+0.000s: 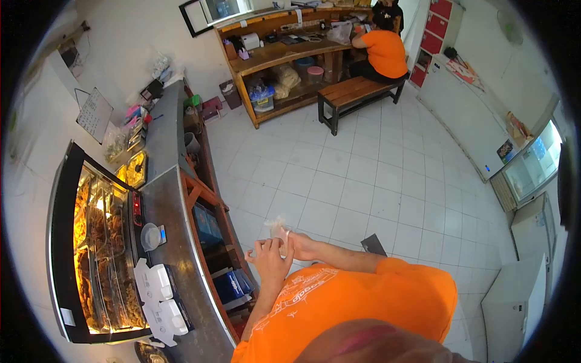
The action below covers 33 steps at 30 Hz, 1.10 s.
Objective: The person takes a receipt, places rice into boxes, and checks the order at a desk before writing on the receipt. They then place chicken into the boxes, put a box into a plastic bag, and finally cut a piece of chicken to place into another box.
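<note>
- Counter (163, 199) on person's left carries a lit food display case (97, 254), front facing outward.
- Left hand (269, 255) and right hand (302, 245) meet before chest.
- Clear plastic bag (279, 228) is up between them, both hands' fingers pinching its top, likely for grip.

I see a fried-food shop: heated display case (100, 254) of fried pieces, steel counter (172, 206), white takeaway boxes (160, 299), glass-door fridge (532, 166).
</note>
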### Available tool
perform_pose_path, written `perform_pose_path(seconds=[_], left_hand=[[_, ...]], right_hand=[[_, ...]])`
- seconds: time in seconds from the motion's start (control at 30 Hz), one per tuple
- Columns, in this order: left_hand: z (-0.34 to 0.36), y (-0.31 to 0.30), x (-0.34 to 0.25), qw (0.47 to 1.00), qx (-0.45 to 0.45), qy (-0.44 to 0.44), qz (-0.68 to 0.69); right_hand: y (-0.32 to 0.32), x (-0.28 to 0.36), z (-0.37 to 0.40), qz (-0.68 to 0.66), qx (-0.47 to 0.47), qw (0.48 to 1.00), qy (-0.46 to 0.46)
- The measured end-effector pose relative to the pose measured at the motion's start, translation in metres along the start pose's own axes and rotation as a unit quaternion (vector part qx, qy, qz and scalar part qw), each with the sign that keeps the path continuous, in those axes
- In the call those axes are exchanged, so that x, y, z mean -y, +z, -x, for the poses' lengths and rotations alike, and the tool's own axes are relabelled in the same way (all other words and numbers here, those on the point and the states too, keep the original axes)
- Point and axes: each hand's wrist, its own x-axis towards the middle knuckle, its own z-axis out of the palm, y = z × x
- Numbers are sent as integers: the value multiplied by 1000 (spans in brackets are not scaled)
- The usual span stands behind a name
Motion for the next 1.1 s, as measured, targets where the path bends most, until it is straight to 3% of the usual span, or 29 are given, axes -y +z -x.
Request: perform_pose_path(seconds=[0.07,0.27,0.4,0.47,0.57,0.7,0.8,0.9,0.97,1.1], left_hand=[[6,17,9,1000,-7,16,6],[-6,18,6,997,-65,18,45],[-12,18,9,994,-98,11,53],[-11,13,8,993,-80,22,85],[-13,7,-1,985,-45,40,162],[-13,9,-8,957,8,38,286],[-14,13,-9,937,20,80,340],[-14,15,-10,944,30,70,322],[-13,13,-12,949,22,70,308],[-6,25,-6,948,18,40,315]], right_hand=[[1,6,-1,-89,104,990,45],[34,31,12,-92,39,990,-95],[43,35,15,-70,64,989,-116],[49,37,23,-31,34,981,-191],[31,49,12,-109,-48,977,-177],[39,59,28,-107,-9,976,-192],[48,69,32,-14,-63,983,-173],[50,73,36,-70,-80,985,-137],[50,73,41,-85,-2,994,-75],[49,65,33,-57,-49,991,-114]])
